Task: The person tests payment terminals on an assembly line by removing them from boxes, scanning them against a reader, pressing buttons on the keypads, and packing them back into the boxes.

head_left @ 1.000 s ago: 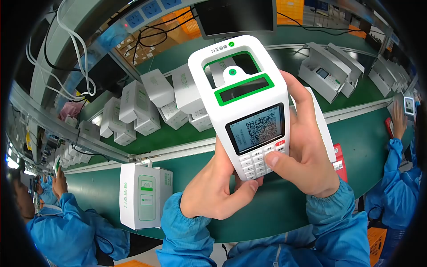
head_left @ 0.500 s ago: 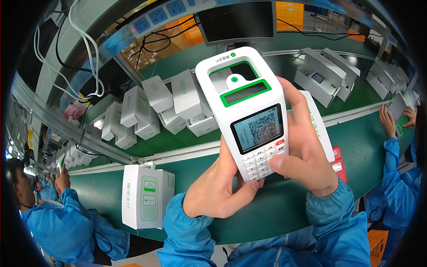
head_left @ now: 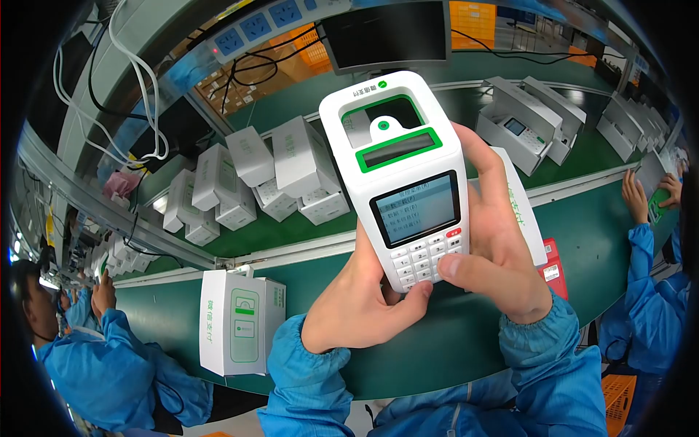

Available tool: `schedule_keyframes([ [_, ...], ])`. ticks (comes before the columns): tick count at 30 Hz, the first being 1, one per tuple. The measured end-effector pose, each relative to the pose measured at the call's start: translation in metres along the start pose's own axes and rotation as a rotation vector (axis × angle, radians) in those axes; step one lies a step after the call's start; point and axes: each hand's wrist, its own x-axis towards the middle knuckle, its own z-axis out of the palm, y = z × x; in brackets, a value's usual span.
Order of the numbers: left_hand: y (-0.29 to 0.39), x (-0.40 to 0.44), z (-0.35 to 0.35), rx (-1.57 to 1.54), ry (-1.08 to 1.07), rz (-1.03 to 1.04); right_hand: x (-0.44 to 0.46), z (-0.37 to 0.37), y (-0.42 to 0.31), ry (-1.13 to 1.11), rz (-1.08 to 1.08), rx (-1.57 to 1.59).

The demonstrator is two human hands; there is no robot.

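Observation:
A white payment terminal (head_left: 398,156) with green trim is held up over the green bench, its lit screen showing a text menu above a keypad. My left hand (head_left: 357,302) is closed round its lower left side, the thumb near the bottom keys. My right hand (head_left: 502,262) grips the right side, with its thumb on or just over the keypad's right edge. The fingers behind the terminal are partly hidden. Beyond my right hand lies a white box (head_left: 520,211), partly covered by it, and a red item (head_left: 551,273) beside that.
A white printed box (head_left: 240,320) stands left on the bench (head_left: 400,364). Several white boxes (head_left: 298,156) line the raised shelf, and an open box (head_left: 520,131) there holds another terminal. A monitor (head_left: 386,36) stands behind. Co-workers in blue sleeves (head_left: 124,364) sit on either side.
The terminal's screen has switched from a QR code to a text menu. The terminal has shifted slightly left, still in both hands.

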Motion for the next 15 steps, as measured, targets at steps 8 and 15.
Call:
schedule_keyframes([
  [8,0.018,-0.002,0.006,-0.029,0.010,-0.181,-0.002,-0.011,-0.003,-0.045,-0.046,-0.106],
  [15,0.014,-0.001,0.011,-0.037,0.038,-0.153,-0.003,-0.024,-0.014,-0.160,-0.022,-0.017],
])
